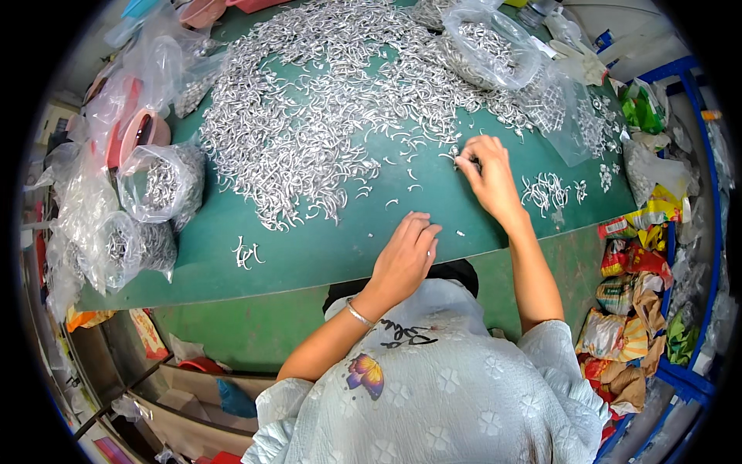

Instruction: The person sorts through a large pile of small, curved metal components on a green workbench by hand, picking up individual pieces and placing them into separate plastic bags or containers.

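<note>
A wide heap of small curved silver metal pieces (301, 131) covers much of the green table (325, 247). At the heap's right front edge is my right hand (488, 174), its thumb and fingers bent together in a pinch. Whatever lies between those fingertips is too small to make out. My left hand (406, 259) rests near the table's front edge, fingers curled inward, their tips partly hidden. A few loose pieces lie between the two hands and the heap. Beyond my right wrist sits a small group of curved pieces (546, 192).
Clear plastic bags of metal pieces (162, 182) stand at the left, beside a pink basket (145, 131). Another open bag (495, 50) lies at the back right. A small cluster (246, 254) sits front left. A blue rack (707, 263) with colourful packaging borders the right side.
</note>
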A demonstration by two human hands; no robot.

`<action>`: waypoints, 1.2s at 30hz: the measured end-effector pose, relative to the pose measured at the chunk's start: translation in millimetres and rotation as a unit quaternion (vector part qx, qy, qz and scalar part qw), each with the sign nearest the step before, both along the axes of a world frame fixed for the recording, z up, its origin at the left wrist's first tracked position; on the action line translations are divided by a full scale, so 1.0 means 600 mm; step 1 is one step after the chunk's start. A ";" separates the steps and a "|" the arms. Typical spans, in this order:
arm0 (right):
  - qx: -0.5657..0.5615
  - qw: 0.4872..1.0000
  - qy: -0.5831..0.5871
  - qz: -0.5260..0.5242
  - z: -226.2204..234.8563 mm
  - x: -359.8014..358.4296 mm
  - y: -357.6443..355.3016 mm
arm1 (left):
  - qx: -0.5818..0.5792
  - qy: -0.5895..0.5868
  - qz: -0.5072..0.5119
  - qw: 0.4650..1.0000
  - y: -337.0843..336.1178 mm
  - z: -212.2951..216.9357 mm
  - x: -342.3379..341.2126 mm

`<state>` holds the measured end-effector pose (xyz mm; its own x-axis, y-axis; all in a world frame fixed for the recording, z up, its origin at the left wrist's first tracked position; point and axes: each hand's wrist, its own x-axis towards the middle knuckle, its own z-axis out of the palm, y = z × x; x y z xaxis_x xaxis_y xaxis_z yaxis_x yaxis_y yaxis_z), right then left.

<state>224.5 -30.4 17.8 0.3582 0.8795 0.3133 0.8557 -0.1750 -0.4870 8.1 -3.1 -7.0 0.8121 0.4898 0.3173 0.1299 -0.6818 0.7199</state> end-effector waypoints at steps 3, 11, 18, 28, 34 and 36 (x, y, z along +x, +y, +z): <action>-0.014 0.996 -0.055 -0.070 0.013 0.031 -0.035 | 0.003 -0.008 -0.001 1.000 -0.001 -0.001 0.000; -0.199 0.947 -0.201 -0.148 0.050 0.037 -0.073 | 0.011 -0.008 0.003 1.000 -0.001 0.001 0.001; -0.060 0.989 -0.134 -0.008 -0.006 -0.026 0.028 | 0.005 0.005 -0.008 1.000 0.000 0.005 0.003; -0.220 0.936 -0.208 -0.179 0.051 0.073 -0.095 | 0.003 -0.003 0.002 1.000 -0.002 0.001 0.001; 0.000 0.996 -0.090 0.010 -0.003 0.019 0.029 | 0.012 0.017 -0.009 1.000 -0.001 0.001 -0.002; -0.055 0.995 -0.084 -0.002 -0.028 0.012 0.050 | 0.011 0.003 -0.006 1.000 0.000 -0.003 0.001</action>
